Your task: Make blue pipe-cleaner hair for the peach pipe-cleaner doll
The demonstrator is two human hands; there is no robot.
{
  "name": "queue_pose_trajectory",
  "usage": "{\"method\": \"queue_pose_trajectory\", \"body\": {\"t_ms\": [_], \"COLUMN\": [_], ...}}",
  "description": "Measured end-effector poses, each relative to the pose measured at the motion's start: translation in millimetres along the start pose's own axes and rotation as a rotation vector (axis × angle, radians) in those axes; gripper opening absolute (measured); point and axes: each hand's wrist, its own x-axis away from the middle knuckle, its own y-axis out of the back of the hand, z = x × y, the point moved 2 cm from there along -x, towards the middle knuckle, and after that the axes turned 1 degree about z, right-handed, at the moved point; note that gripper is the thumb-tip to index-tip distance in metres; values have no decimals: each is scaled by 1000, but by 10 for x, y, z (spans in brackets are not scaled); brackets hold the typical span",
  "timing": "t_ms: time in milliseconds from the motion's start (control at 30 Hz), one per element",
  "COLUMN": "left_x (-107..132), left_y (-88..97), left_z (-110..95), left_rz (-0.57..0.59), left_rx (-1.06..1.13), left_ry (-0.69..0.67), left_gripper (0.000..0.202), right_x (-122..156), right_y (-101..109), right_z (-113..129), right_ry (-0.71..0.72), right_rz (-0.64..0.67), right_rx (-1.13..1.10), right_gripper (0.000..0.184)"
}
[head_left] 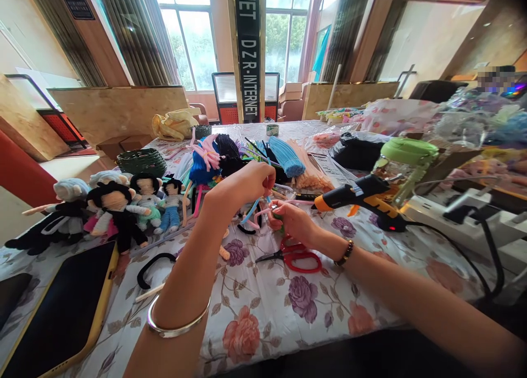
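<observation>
My left hand (260, 179) is bent down at the wrist over the middle of the table, its fingers pinched on a light-blue pipe cleaner (268, 198). Close below it, my right hand (290, 220) is closed around a small green tool with a metal tip (275, 208); its kind is mostly hidden by the fingers. Red-handled scissors (302, 260) lie partly open just under my right hand. Several loose pipe cleaners lie around both hands, with a curved black pipe cleaner (149, 269) left of my forearm.
Bundled blue pipe cleaners (284, 156) and other colours lie behind my hands. Several dolls (117, 208) sit at left, above a phone (61, 306) in a yellow case. A glue gun (362, 197) stands at right, its cable running to the right, near a green-lidded jar (407, 153).
</observation>
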Motion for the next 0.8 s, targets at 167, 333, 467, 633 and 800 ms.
{"method": "queue_pose_trajectory", "body": {"t_ms": [167, 333, 467, 633, 800], "left_x": [-12, -28, -25, -30, -39], "left_y": [-16, -45, -51, -54, -81], "left_z": [-4, -7, -24, 11, 102], "left_rz": [-6, 3, 2, 2, 25], "left_rx": [-10, 3, 17, 13, 9], "left_ry": [-8, -31, -43, -44, -23], "left_gripper": [11, 9, 9, 9, 12], "right_x": [2, 5, 7, 1, -9], "right_y": [-6, -5, -3, 14, 33], "right_z": [-4, -20, -18, -12, -22], "right_ry": [4, 2, 3, 12, 19], "right_rz": [-12, -5, 3, 7, 6], "right_rx": [3, 12, 11, -6, -11], "right_gripper": [18, 17, 16, 15, 14]}}
